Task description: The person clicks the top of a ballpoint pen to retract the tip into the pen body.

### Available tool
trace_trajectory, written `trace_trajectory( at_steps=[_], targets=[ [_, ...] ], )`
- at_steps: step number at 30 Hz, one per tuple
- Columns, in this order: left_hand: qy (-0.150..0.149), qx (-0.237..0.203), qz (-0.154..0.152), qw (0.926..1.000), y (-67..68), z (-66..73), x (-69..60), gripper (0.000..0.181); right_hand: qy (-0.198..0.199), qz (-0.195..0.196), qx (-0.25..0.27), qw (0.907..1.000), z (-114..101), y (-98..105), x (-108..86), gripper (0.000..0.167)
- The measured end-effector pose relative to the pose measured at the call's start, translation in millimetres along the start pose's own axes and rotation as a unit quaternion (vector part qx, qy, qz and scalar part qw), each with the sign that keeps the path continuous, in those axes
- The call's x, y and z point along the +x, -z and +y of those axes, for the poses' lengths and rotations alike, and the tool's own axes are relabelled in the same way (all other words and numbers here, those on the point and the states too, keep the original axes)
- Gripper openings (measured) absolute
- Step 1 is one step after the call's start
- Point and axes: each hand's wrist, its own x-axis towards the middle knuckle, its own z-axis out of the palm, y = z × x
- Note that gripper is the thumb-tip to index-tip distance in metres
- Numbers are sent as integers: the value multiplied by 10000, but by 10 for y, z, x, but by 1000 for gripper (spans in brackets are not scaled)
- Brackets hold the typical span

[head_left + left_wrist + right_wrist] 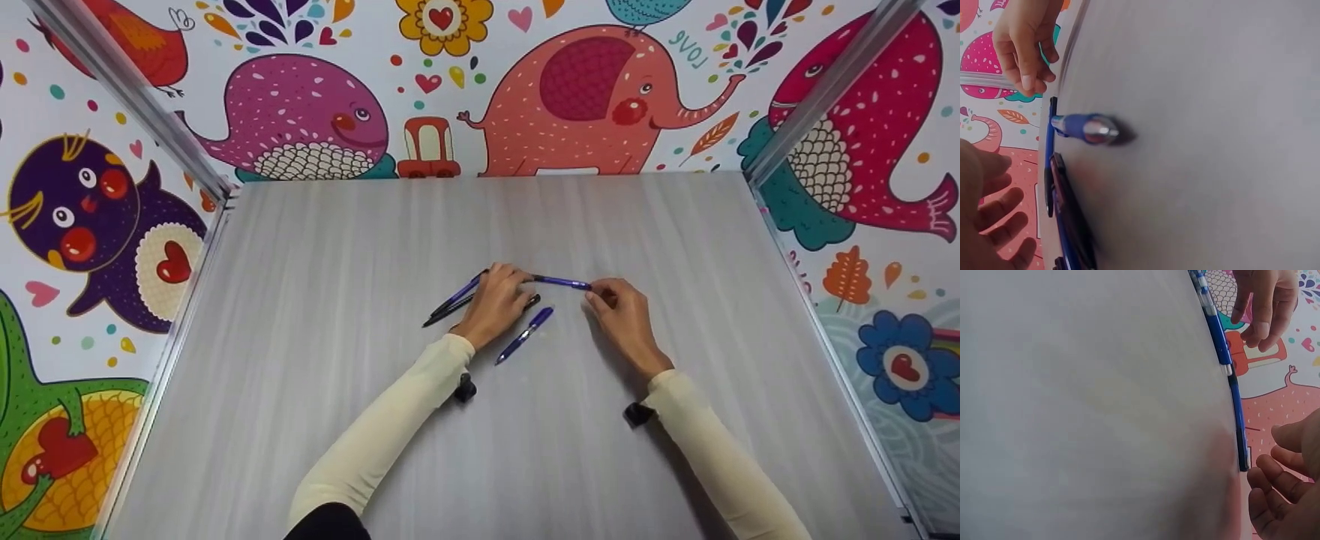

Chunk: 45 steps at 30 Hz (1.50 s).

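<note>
Right hand: thumb and fingers apart, loosely curved, just beside the far pen's right end; contact cannot be told. Left hand: fingers apart, nothing seen held, near the far pen's left end. Near pen: on the bench, this side of the far pen. Other pens: left of it, partly hidden. Risk: a fingertip's brush could roll the far pen askew.

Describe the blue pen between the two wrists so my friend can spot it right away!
On the grey table, find the left hand and the right hand. Between their wrists, a blue pen lies slanted. It's the one closest to the person's body, lying apart from the other pens.
</note>
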Motion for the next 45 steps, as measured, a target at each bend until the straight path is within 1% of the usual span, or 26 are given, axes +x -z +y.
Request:
trace_trajectory(
  at_steps=[4, 11, 14, 18, 21, 24, 28, 34, 41, 45],
  targets=[
    [-53, -151, 27, 9999, 18, 23, -104, 26, 37, -8, -15, 10000, -19, -25, -24, 16],
    [-280, -218, 275, 9990, 9, 31, -257, 21, 132, -19, -40, 9999, -55, -87, -54, 15],
    [-294, -237, 335, 9987, -1, 33, -332, 21, 110, -68, -45, 9999, -72, -120, -79, 15],
    [-195, -308, 321, 9988, -3, 40, -453, 21, 122, -112, -114, 9998, -98, -165, -111, 16],
    [-162, -452, 355, 9982, 0, 43, -544, 22, 190, -143, -165, 9996, -118, -197, -123, 17],
    [-209, -518, 453, 9974, 1, 41, -614, 23, 278, -151, -208, 9993, -134, -228, -133, 17],
    [-308, -544, 559, 9965, 5, 38, -677, 23, 353, -170, -224, 9990, -150, -264, -147, 17],
    [-517, -596, 713, 9943, 0, 26, -754, 21, 478, -214, -213, 9984, -166, -327, -163, 22],
    [-434, -462, 701, 9955, -35, 12, -846, 22, 704, 2, -277, 9971, -150, -404, -171, 19],
    [-422, -362, 782, 9954, -40, 26, -872, 22, 682, 4, -231, 9974, -145, -442, -189, 18]
  ],
)
